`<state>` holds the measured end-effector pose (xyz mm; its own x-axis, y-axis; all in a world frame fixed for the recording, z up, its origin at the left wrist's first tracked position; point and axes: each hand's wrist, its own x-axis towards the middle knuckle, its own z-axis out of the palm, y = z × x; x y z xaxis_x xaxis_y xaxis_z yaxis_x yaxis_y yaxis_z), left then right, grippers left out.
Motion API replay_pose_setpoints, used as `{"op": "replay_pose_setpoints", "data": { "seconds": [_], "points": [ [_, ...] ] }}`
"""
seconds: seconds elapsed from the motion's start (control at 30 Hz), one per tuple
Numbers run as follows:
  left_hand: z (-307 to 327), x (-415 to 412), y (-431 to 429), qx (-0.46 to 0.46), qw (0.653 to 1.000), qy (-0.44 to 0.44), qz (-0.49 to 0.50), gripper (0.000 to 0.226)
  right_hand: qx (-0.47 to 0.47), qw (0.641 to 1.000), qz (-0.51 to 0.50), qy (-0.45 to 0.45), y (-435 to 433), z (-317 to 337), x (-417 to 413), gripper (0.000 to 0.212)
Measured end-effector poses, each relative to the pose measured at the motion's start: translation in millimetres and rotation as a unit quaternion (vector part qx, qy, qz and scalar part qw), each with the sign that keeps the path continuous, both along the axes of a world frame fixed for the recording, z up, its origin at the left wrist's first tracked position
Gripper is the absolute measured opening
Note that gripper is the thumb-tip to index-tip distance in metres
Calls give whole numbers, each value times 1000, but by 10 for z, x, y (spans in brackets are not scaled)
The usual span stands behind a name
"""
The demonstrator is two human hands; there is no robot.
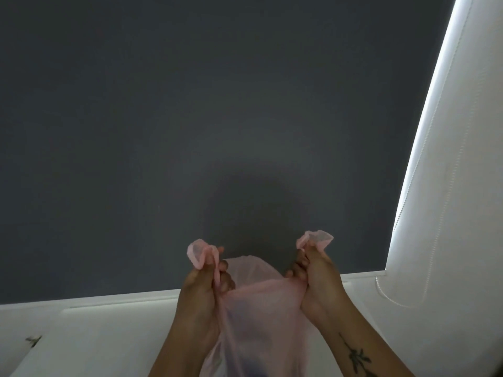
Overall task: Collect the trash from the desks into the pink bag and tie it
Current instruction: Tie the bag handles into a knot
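The pink bag (255, 303) is thin and see-through and hangs between my two hands at the bottom middle of the head view. My left hand (202, 292) pinches one top corner of the bag, with a pink tip sticking up above the fingers. My right hand (317, 278) grips the other top corner in the same way. The two corners are held apart, and the bag's mouth sags between them. The bag's lower part runs off the bottom edge. I cannot make out what is inside it.
A dark grey wall (190, 118) fills most of the view. A white ledge or desk surface (109, 330) runs along the bottom, with a small dark mark at the far left. A white blind (451, 159) with a bright lit edge hangs at the right.
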<state>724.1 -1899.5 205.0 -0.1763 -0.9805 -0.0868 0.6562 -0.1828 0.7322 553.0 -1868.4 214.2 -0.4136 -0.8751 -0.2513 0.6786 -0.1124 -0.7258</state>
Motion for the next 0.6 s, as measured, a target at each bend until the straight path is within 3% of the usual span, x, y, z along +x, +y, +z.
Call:
{"op": "replay_pose_setpoints", "data": {
  "seconds": [0.17,0.33,0.43,0.6],
  "points": [
    [-25,-25,-40,22,1000,-18,11,27,4,998,59,15,-16,41,67,45],
    [14,14,-83,-10,997,55,-47,22,-40,997,64,30,-51,63,72,15],
    [5,24,-92,-29,998,-2,-48,18,-62,993,68,70,-60,19,43,23],
    [-16,-28,-72,-9,998,-58,-22,27,-76,996,36,33,-20,-44,35,22]
  ]
}}
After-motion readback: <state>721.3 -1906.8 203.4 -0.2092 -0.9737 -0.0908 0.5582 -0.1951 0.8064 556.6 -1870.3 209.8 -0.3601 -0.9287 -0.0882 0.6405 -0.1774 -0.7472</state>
